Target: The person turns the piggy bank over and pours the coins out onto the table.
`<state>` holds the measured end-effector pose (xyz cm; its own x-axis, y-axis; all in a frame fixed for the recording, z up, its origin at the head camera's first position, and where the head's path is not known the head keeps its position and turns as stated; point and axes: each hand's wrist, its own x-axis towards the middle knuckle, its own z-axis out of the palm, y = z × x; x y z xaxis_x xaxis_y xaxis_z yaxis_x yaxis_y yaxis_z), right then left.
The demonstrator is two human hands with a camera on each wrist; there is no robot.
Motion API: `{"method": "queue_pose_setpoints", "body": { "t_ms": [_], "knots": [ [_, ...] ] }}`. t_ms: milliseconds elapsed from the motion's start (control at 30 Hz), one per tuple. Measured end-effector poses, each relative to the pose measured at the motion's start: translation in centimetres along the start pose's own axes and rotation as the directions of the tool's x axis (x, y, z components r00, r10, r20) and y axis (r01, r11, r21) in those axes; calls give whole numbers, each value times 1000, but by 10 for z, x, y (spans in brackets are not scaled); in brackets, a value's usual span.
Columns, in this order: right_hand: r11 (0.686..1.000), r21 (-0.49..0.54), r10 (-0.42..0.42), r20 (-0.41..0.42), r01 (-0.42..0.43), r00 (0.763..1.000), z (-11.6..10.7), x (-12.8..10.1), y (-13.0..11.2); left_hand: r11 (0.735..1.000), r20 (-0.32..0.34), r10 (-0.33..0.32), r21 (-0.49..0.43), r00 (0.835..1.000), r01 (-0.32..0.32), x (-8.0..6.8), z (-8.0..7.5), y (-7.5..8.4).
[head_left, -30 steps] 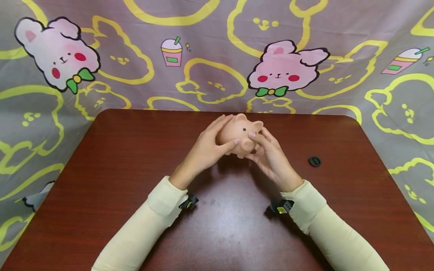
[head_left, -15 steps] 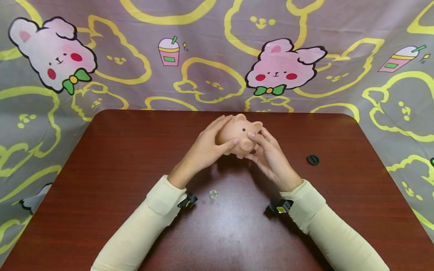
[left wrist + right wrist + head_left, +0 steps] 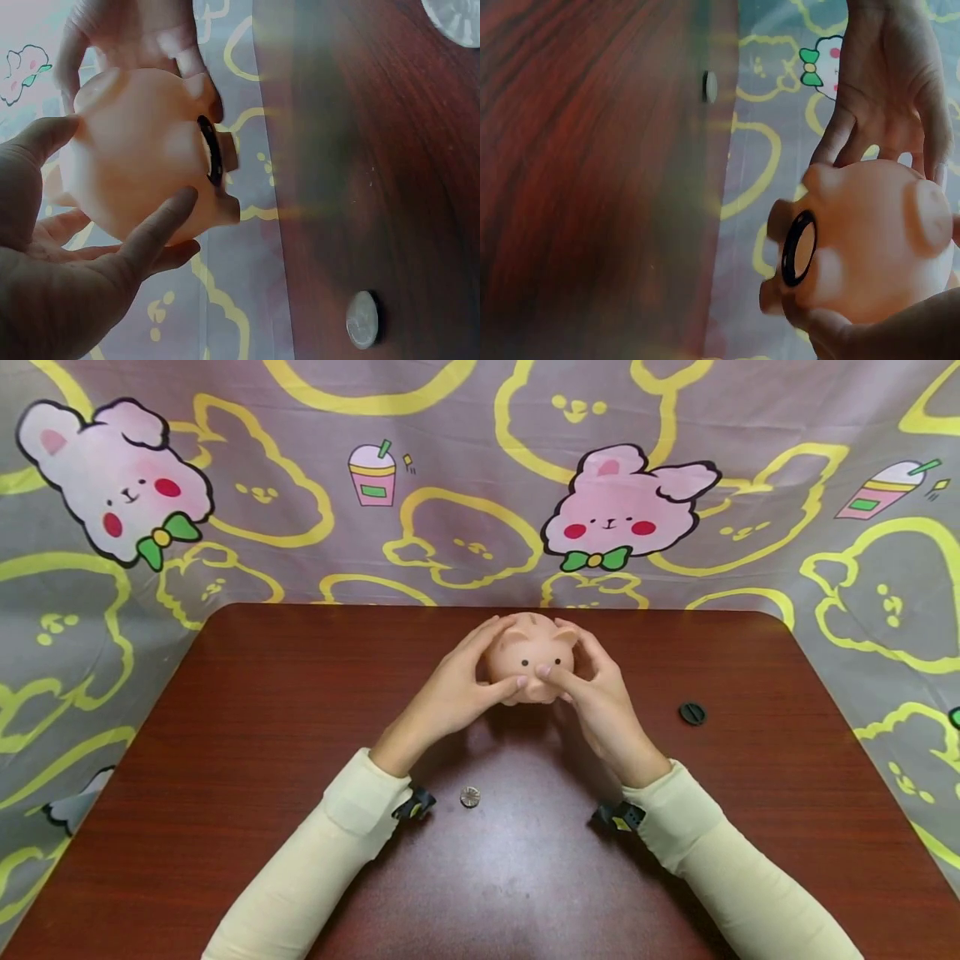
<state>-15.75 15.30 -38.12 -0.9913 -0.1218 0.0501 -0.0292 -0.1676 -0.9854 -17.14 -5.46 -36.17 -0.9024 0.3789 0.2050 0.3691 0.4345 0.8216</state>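
Clearly, the piggy bank (image 3: 537, 642) is held up between a person's two hands, its face turned toward them and its feet raised off the dark wooden table (image 3: 300, 710). The left hand (image 3: 459, 679) clasps one side of the piggy bank, fingers curled round its flank and thumb against the cheek. The right hand (image 3: 604, 692) grips the other side, its thumb lying across the face just above the snout. Under the piggy bank's body, a black ring (image 3: 213, 146) rims an opening in the belly.

A round, patterned coin (image 3: 469, 797) lies nearer the person than the piggy bank, a little to its left. A black slotted cap (image 3: 693, 713) lies to the right of the piggy bank, well apart from it. In the left wrist view a pale disc (image 3: 363, 320) shows against the wood, apart from the piggy bank; whether it touches the table I cannot tell. Behind the piggy bank hangs a cartoon-printed cloth (image 3: 450, 460).
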Motion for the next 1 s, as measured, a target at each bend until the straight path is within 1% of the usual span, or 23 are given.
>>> {"method": "queue_pose_setpoints", "body": {
  "t_ms": [33,67,100,167,233,367,400,467,533,567,600,667,733,767,867,933,1000],
  "knots": [
    [997,-68,-26,-10,25,1000,0,0,-1,1000,1,11,-15,1000,-11,0,0,-1],
    [988,-142,-61,-12,58,998,1,-1,-1,999,4,23,-33,1000,-22,0,0,-1],
    [970,-224,-101,-11,96,995,1,-1,-2,998,7,35,-48,999,-34,0,1,-2],
    [914,-362,-193,7,182,981,2,-2,-2,996,16,53,-77,998,-51,0,1,-4],
    [837,-470,-291,52,281,955,2,-3,-1,994,27,71,-88,997,-68,0,1,-7],
    [684,-586,-422,169,435,891,4,-6,2,993,41,86,-79,995,-82,-1,3,-13],
    [641,-612,-444,197,464,874,4,-6,2,993,43,89,-81,995,-85,-1,3,-15],
    [570,-647,-475,243,506,846,6,-8,2,992,44,86,-94,995,-81,-1,5,-18],
    [514,-672,-497,274,534,824,7,-9,2,991,41,81,-106,996,-76,-2,6,-21],
    [493,-680,-503,286,543,815,7,-9,1,991,38,79,-111,996,-74,-2,7,-22],
    [483,-684,-508,291,547,811,8,-9,1,991,35,77,-114,996,-72,-2,7,-23],
    [477,-684,-511,295,552,807,8,-9,1,990,28,75,-121,997,-71,-3,8,-24],
    [490,-680,-505,290,546,813,8,-9,0,988,23,77,-133,997,-74,-3,8,-25],
    [505,-675,-498,282,538,820,7,-9,0,987,21,78,-144,997,-74,-3,8,-25],
    [568,-658,-466,238,494,852,6,-8,-1,978,18,49,-203,999,-44,-4,9,-26],
    [623,-637,-437,198,454,878,5,-7,-3,959,28,16,-285,999,-7,-5,9,-27],
    [677,-614,-402,155,407,903,5,-6,-5,932,36,-20,-361,999,31,-6,10,-27]
  ]
}}
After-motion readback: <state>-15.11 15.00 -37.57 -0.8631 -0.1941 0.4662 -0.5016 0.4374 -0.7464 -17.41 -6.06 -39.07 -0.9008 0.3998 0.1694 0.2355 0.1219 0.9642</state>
